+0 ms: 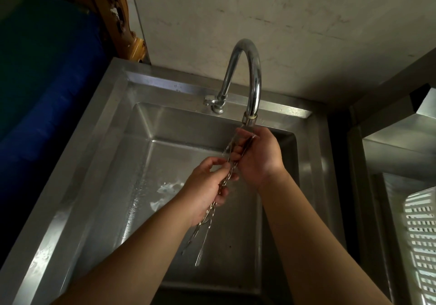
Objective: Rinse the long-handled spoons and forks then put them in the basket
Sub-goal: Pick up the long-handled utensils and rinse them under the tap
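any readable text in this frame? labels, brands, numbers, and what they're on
None. No lettering shows on the faucet, the sink, the white basket or the wall. The cutlery gripped by the left hand and right hand is too small and wet to show any stamp.

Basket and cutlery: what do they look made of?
Basket: seemingly white plastic, matte, with rows of moulded slots. Bundle of cutlery gripped by the left hand and right hand: apparently polished steel, bright glints along thin handles, fork tines showing.
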`<state>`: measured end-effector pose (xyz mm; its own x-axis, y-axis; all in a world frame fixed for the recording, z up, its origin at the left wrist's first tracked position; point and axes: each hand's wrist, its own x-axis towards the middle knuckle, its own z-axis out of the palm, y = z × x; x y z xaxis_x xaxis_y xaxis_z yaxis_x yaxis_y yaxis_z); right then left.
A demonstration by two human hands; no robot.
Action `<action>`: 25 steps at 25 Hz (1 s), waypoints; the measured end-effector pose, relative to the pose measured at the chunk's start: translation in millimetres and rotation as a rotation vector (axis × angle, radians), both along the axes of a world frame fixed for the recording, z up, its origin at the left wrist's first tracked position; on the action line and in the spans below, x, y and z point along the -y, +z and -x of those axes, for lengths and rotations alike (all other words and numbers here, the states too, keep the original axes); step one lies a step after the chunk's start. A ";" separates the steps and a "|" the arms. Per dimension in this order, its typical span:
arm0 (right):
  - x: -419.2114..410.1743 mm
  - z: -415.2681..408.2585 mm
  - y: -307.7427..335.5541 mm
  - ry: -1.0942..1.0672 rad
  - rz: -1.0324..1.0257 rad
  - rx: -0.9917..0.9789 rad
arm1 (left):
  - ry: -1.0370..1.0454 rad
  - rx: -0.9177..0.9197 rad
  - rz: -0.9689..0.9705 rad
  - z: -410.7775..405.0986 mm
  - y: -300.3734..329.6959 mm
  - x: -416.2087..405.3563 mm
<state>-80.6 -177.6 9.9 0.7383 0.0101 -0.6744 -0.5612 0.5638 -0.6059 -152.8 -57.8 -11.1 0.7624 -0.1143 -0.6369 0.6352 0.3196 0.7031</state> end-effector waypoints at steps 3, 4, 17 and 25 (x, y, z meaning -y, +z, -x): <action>0.0 6.9 0.2 0.126 0.258 0.118 | -0.002 0.024 -0.089 -2.5 0.8 2.8; 1.2 10.4 2.0 0.197 0.347 0.161 | 0.014 0.034 -0.085 -3.1 0.9 3.9; -0.2 64.5 1.8 0.293 0.210 -0.004 | -0.096 0.300 -0.455 -1.4 12.4 28.4; 1.9 65.9 4.0 0.556 0.850 0.206 | 0.016 0.250 -0.505 -29.4 25.3 -11.4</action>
<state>-146.5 -179.5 13.9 0.8771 -0.0358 -0.4789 -0.4514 -0.4018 -0.7967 -123.4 -46.4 14.2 0.8963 0.1704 -0.4095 0.4276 -0.0871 0.8998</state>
